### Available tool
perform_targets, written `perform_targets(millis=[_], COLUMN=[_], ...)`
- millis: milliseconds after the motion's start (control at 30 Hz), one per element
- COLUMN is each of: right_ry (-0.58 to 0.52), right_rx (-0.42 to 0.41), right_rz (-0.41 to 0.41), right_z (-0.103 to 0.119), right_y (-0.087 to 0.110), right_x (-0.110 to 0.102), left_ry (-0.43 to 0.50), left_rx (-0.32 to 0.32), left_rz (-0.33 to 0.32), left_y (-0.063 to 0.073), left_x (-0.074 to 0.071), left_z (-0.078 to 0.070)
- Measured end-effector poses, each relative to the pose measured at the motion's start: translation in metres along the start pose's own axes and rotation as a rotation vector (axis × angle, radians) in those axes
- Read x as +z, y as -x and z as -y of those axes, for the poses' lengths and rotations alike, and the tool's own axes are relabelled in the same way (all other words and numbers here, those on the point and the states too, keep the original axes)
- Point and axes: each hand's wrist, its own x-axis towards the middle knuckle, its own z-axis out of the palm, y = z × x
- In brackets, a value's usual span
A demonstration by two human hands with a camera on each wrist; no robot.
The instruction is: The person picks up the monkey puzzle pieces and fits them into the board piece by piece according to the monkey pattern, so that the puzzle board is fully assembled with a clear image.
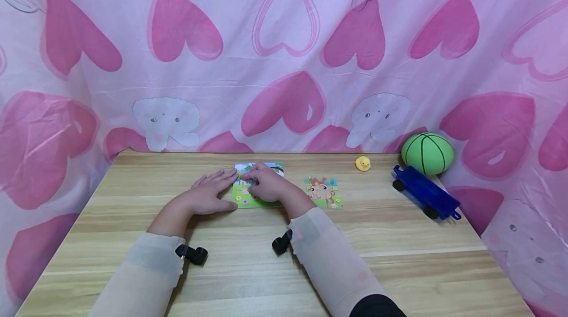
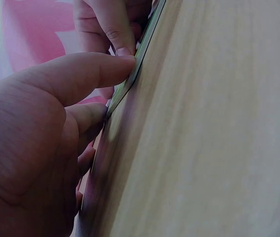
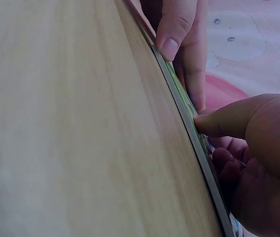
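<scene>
- Left hand (image 1: 212, 194), fingers outstretched, touching the jigsaw board (image 1: 248, 202) at its nine o'clock.
- That board, near the tabletop's (image 1: 239, 277) twelve o'clock edge, under the right hand (image 1: 268, 184); from here I can't tell if that one grips anything.
- Monkey jigsaw section (image 1: 323, 197), board's three o'clock.
- Yellow duck (image 1: 363, 163), between two and three.

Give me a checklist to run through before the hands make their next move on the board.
1. Left hand at the board: ok, it touches the left side.
2. Right hand on the board: ok, it touches the top.
3. Loose piece in the right hand: cannot tell, the fingers hide it.
4. Board on the table: ok.
5. Monkey section on the board: not ok, it lies on the table to the right.
6. Duck, ball and cart away from the hands: ok, all farther right.
</scene>
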Motion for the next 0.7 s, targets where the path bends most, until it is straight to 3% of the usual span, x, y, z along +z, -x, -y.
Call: perform_targets(millis=[467,567,700], right_ry=[-0.057,-0.128,-0.300], right_rx=[0.023,0.026,0.023], right_rz=[-0.023,-0.059,-0.123], right_z=[0.001,-0.003,-0.005], right_y=[0.001,0.002,0.009], right_x=[-0.001,-0.003,-0.015], left_ry=[0.003,0.003,0.001], left_rx=[0.006,0.000,-0.014], left_rz=[0.001,0.005,0.013], left_y=[0.000,0.000,0.000], left_x=[-0.002,-0.001,0.000], left_z=[-0.001,-0.001,-0.001])
